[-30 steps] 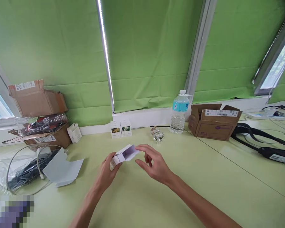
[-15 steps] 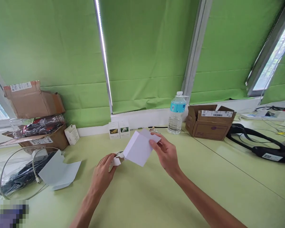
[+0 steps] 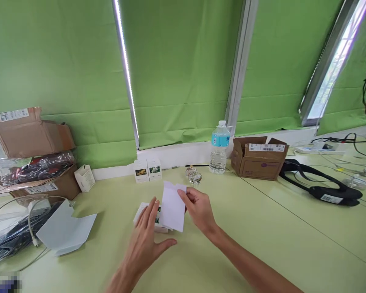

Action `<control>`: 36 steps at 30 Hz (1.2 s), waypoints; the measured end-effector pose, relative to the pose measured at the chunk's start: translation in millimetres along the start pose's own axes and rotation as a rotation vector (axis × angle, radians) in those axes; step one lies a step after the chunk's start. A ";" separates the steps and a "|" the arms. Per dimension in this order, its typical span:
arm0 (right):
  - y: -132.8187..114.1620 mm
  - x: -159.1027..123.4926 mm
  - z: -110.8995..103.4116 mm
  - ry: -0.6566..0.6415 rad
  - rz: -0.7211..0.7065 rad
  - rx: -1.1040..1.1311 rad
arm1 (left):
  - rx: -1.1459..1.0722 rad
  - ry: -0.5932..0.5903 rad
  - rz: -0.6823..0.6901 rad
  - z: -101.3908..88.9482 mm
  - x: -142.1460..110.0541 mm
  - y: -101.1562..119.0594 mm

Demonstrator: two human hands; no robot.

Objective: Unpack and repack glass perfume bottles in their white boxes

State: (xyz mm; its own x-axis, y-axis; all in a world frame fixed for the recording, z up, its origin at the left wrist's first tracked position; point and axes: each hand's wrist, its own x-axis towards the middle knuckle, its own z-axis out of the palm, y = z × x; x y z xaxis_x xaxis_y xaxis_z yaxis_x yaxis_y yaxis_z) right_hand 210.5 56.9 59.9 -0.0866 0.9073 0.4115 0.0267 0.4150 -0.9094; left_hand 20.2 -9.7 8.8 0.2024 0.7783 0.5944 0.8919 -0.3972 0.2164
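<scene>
In our right hand (image 3: 201, 207) we have a folded white paper (image 3: 173, 209), pinched between thumb and fingers at its upper right edge. It stands over the worktop (image 3: 262, 236), before a small white box (image 3: 161, 229) lying there, and covers part of it. Our left hand (image 3: 146, 240) is over that box, thumb spread wide (we cannot tell how firmly the fingers touch it). Just behind stand two picture-printed boxes (image 3: 141, 173), side by side against the wall, with a shiny ornament (image 3: 193, 176) to their right. Farther right we see a water bottle (image 3: 218, 150), an open brown carton (image 3: 260, 165) and a black looped device (image 3: 331, 190). A bent white sheet (image 3: 65, 232) and a cable (image 3: 33, 236) crowd our left.
</scene>
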 end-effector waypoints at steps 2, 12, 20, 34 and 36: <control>-6.2 -7.7 7.8 -0.029 0.002 0.017 | -0.001 0.058 0.040 2.0 -1.2 8.2; 0.9 -5.8 6.3 -0.204 -0.013 -0.313 | -0.573 0.320 -0.711 -19.2 11.6 12.1; 7.1 -12.2 13.5 -0.444 0.360 0.206 | -0.791 0.596 -0.790 -32.1 21.8 4.5; 11.8 6.4 -3.0 -0.291 0.283 0.050 | -1.253 0.137 -0.688 -29.5 22.4 -10.9; 13.3 7.8 -5.7 -0.342 0.335 0.134 | -1.362 0.117 -0.698 -32.4 22.7 -10.5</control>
State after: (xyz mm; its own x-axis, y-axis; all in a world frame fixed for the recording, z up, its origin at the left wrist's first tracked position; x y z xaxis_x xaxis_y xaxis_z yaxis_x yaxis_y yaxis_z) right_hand 215.8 69.9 51.4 -0.4172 0.9059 0.0728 -0.0173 0.0721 -0.9972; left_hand 2.2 -3.6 45.1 -0.1755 0.9774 0.1177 -0.2565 -0.1609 0.9531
